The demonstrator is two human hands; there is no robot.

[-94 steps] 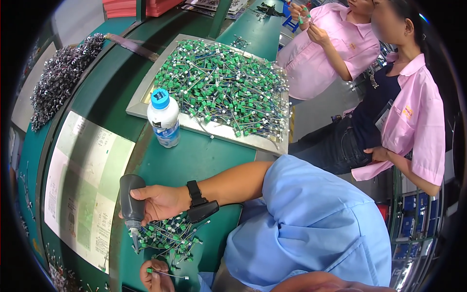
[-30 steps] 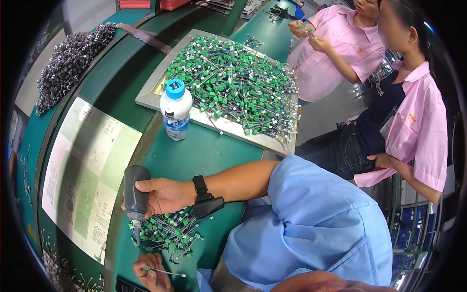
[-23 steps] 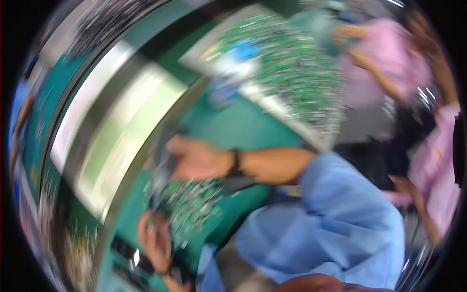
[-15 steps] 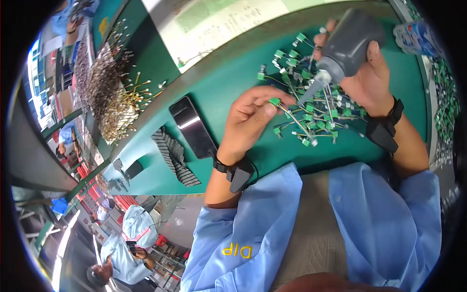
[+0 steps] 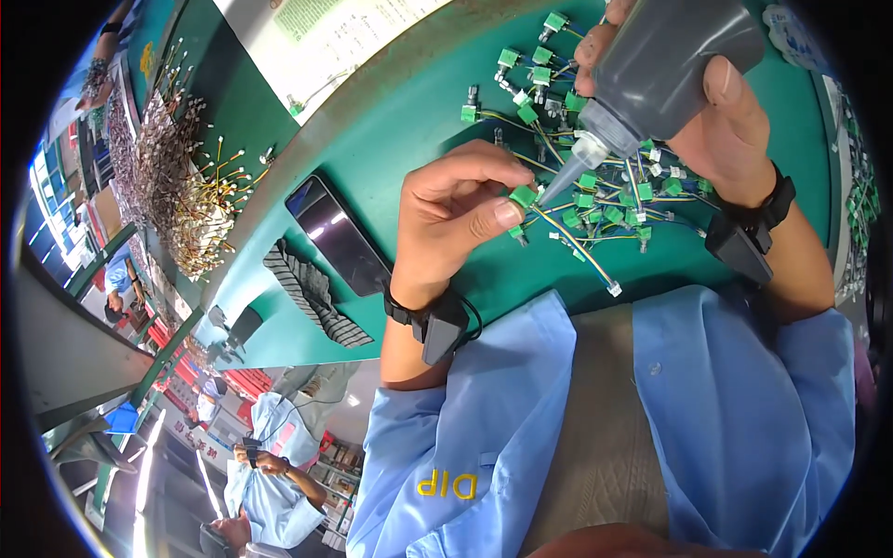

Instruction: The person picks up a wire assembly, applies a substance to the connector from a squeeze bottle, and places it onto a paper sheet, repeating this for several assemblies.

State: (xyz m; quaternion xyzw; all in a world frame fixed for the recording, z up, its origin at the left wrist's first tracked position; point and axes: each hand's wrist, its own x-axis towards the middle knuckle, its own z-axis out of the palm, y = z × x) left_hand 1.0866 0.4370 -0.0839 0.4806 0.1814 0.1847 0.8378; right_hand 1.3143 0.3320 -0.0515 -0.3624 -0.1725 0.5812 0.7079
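Observation:
Between thumb and fingers, my left hand (image 5: 456,214) pinches a small green connector (image 5: 524,196) with thin wires trailing toward me to a white plug. My right hand (image 5: 721,139) grips a dark grey squeeze bottle (image 5: 679,70), tilted so its long translucent nozzle (image 5: 565,177) points down and left. The nozzle's tip is at or very near the green connector; whether they touch I cannot tell. Behind and beneath the bottle spreads a loose heap of similar wired green connectors (image 5: 614,214), partly hidden by it. Both wrists wear black strapped devices.
Left of my left arm lie a black phone (image 5: 339,232) and a striped grey cloth (image 5: 316,293) on the green table (image 5: 409,121). Bundles of wires (image 5: 186,186) pile farther left. A plastic bottle (image 5: 793,37) stands far right. Another person (image 5: 270,465) holds a small device at lower left.
The nozzle tip has come closer to the connector in my left hand. That connector's wires have swung clear of the heap. The whole view has shifted slightly.

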